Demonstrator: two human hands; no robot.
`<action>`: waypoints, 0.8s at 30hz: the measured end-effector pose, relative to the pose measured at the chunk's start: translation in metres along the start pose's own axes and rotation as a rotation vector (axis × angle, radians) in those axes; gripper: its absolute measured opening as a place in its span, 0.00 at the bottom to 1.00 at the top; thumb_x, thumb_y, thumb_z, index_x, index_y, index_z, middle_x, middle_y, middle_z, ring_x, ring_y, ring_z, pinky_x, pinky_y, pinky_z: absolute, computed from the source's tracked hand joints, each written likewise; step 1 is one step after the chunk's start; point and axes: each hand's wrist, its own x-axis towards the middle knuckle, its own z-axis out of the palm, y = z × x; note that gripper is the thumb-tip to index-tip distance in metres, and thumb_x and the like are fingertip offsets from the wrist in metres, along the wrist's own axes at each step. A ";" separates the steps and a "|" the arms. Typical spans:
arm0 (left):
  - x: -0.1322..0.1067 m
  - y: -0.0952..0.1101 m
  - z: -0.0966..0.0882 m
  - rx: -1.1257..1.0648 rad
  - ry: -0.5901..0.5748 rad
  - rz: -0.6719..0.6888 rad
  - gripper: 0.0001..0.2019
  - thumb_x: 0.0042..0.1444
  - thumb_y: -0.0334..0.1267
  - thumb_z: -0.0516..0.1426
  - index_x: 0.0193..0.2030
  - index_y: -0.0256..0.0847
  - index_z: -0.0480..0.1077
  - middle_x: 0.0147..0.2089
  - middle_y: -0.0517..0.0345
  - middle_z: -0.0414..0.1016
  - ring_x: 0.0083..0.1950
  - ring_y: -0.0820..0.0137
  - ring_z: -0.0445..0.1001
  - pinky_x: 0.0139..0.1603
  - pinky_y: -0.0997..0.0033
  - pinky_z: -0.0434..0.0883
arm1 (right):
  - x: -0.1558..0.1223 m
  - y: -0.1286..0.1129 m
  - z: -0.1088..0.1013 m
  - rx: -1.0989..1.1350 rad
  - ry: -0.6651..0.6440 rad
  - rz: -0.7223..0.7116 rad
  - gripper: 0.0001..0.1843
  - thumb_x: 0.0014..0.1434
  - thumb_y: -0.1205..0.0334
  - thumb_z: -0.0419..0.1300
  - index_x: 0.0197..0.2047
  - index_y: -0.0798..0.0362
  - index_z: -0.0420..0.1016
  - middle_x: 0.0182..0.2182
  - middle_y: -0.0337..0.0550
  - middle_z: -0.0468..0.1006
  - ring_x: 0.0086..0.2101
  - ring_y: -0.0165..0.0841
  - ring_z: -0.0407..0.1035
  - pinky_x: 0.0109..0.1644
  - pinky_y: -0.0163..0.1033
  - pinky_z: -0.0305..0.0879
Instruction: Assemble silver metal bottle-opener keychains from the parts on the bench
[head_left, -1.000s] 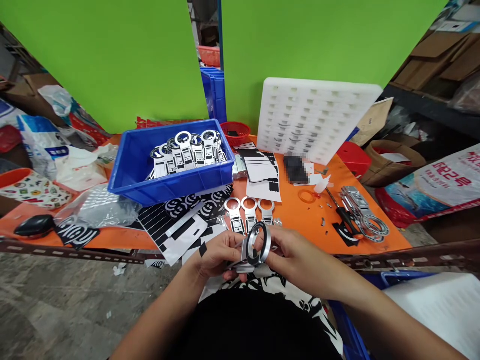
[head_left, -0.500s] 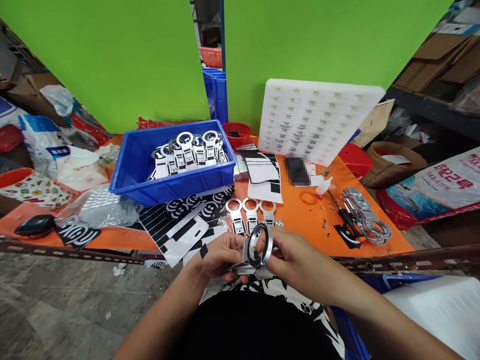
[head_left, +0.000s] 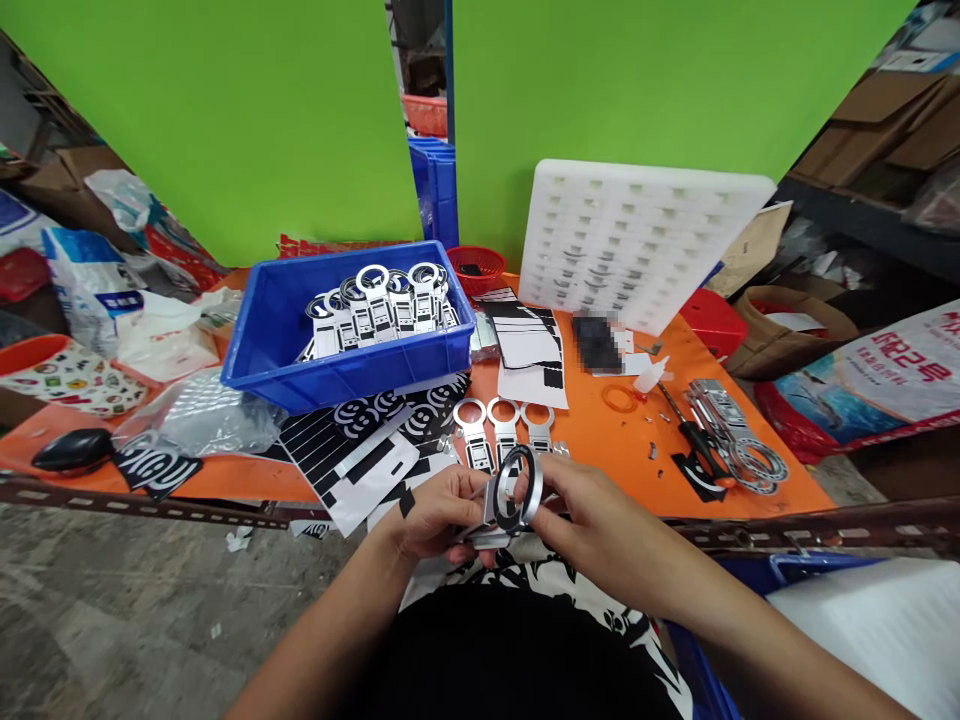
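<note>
Silver metal ring-headed plate [head_left: 517, 489] sits well in front of the blue plastic bin [head_left: 352, 352]: left hand [head_left: 433, 516] closes round its stem, right hand [head_left: 579, 508] pinches the ring, tilting it up, likely for a clear view.

Beyond the left hand [head_left: 431, 515], black-and-white sticker sheets [head_left: 352, 455] lie on the orange table [head_left: 592, 435] in front of a blue bin [head_left: 352, 372], with a black mouse [head_left: 64, 450] far out to the left. Beyond the right hand [head_left: 592, 515] a white foam tray [head_left: 645, 240] stands tilted at the table's back, a red basket [head_left: 474, 265] just left of it. A screwdriver [head_left: 686, 428] lies nearer, off to the right.
</note>
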 end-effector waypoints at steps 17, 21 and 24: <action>-0.003 0.007 0.010 -0.002 0.028 0.026 0.08 0.45 0.33 0.66 0.33 0.32 0.77 0.23 0.50 0.78 0.17 0.73 0.72 0.11 0.84 0.57 | 0.001 0.022 0.009 0.638 -0.138 0.237 0.10 0.55 0.57 0.64 0.35 0.56 0.75 0.22 0.34 0.68 0.22 0.24 0.59 0.26 0.31 0.57; -0.003 0.008 0.011 0.020 0.023 0.021 0.09 0.45 0.34 0.66 0.33 0.32 0.78 0.23 0.50 0.78 0.16 0.74 0.70 0.11 0.83 0.56 | 0.004 0.025 0.011 0.675 -0.153 0.222 0.10 0.54 0.58 0.64 0.33 0.57 0.75 0.20 0.33 0.67 0.21 0.24 0.58 0.24 0.31 0.56; -0.003 0.008 0.010 0.022 0.018 0.027 0.08 0.46 0.34 0.66 0.33 0.32 0.78 0.23 0.50 0.78 0.16 0.75 0.69 0.11 0.83 0.55 | 0.006 0.026 0.011 0.679 -0.160 0.218 0.09 0.54 0.59 0.64 0.32 0.57 0.75 0.19 0.33 0.67 0.20 0.23 0.58 0.23 0.31 0.55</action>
